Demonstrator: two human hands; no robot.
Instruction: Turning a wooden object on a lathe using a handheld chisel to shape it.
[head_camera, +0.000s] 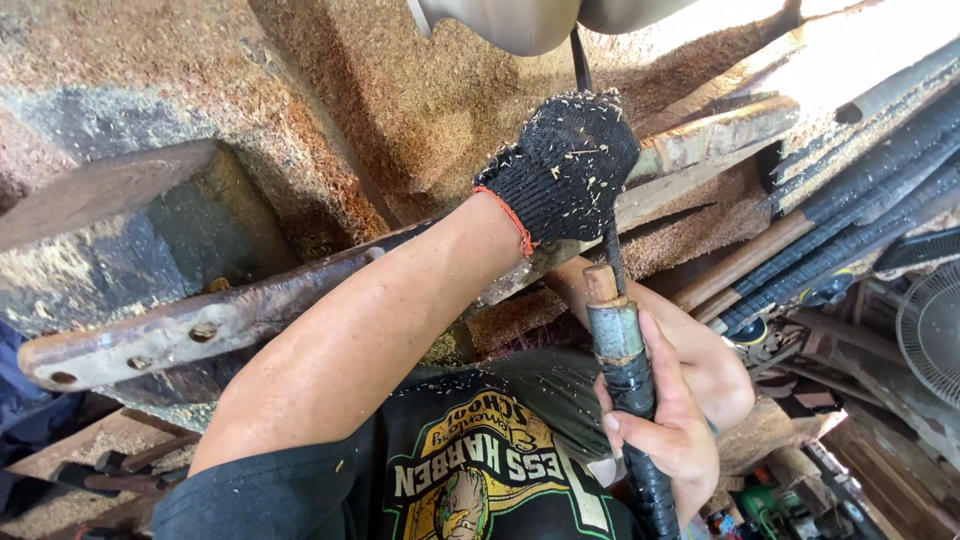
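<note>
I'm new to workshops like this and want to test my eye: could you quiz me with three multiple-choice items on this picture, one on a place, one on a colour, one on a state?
1. Where does the gloved left hand sit?
A on the rusty metal bar
B in a bucket
C on a fan

2. What colour is the glove?
A white
B black
C yellow

3. How is the right hand?
A open and empty
B out of view
C closed on the tool handle

Answers: 1 A, the glove grips the bar. 2 B, black knit, orange cuff. 3 C, fingers wrap it.

Sawdust (420, 90) covers a rusty bolted iron bar (170, 335).
</note>
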